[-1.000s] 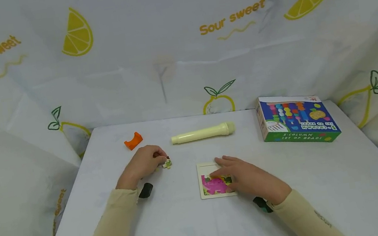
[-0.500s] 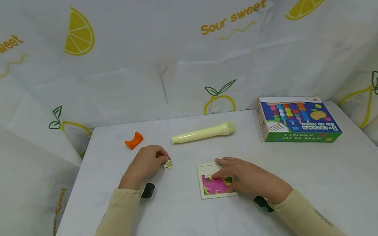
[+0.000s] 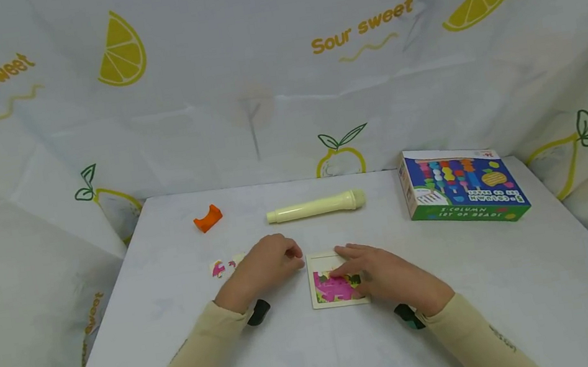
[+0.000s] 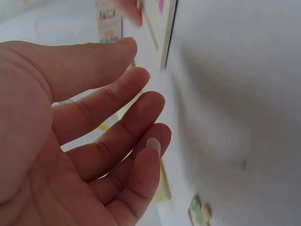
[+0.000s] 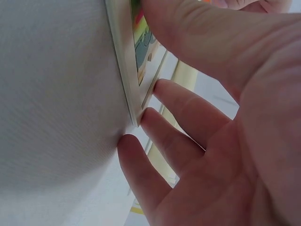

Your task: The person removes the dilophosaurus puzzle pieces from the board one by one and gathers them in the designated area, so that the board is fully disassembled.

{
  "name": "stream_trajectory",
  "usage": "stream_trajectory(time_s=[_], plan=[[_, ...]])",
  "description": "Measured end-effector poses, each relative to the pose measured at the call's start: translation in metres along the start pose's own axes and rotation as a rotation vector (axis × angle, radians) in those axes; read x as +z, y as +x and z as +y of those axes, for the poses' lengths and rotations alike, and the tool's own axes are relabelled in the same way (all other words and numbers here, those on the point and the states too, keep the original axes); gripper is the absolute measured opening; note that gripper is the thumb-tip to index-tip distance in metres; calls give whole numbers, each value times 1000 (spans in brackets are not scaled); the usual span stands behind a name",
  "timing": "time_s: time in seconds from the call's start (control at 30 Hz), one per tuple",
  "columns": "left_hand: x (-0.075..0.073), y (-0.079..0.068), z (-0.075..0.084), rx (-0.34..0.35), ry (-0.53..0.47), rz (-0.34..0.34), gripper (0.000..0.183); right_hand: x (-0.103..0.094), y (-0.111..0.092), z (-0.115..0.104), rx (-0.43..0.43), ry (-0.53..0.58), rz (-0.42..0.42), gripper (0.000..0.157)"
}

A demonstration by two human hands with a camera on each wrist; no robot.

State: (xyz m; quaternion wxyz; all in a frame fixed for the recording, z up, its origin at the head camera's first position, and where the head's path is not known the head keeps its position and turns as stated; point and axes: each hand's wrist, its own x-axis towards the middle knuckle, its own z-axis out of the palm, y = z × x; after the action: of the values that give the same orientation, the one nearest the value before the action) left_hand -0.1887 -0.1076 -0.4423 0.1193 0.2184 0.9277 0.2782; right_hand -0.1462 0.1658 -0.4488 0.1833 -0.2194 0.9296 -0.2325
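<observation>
A small square jigsaw puzzle in a cream tray (image 3: pixel 317 262), with a pink animal picture, lies flat mid-table. My right hand (image 3: pixel 391 273) rests over its right side, fingers spread; in the right wrist view, fingertips touch the tray's edge (image 5: pixel 123 70) and the thumb lies over the picture. My left hand (image 3: pixel 269 268) hovers just left of the tray, fingers loosely bent. In the left wrist view nothing shows between its thumb (image 4: pixel 113 52) and fingers. Loose pink-and-white puzzle pieces (image 3: pixel 218 269) lie behind its wrist; a greenish piece (image 4: pixel 200 212) shows low in the left wrist view.
A pale yellow toy microphone (image 3: pixel 314 207) lies behind the tray. Further left sits an orange curved piece (image 3: pixel 208 219). At the back right stands a blue and green bead-set box (image 3: pixel 463 186). A printed white cloth (image 3: pixel 254 57) hangs behind the table.
My left hand has moved right and slightly nearer, from the greenish puzzle piece to beside the tray, uncovering pink pieces at its left. My right hand has stayed on the tray.
</observation>
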Motion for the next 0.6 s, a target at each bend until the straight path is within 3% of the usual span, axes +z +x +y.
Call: stream_trajectory(time_s=[0.17,0.6], plan=[[15,-1,11,72,30,-33,13,-1,-1,1,-10,41,9,44],[28,-2,22,72,123,-66,21,0,0,2,4,23,8,47]])
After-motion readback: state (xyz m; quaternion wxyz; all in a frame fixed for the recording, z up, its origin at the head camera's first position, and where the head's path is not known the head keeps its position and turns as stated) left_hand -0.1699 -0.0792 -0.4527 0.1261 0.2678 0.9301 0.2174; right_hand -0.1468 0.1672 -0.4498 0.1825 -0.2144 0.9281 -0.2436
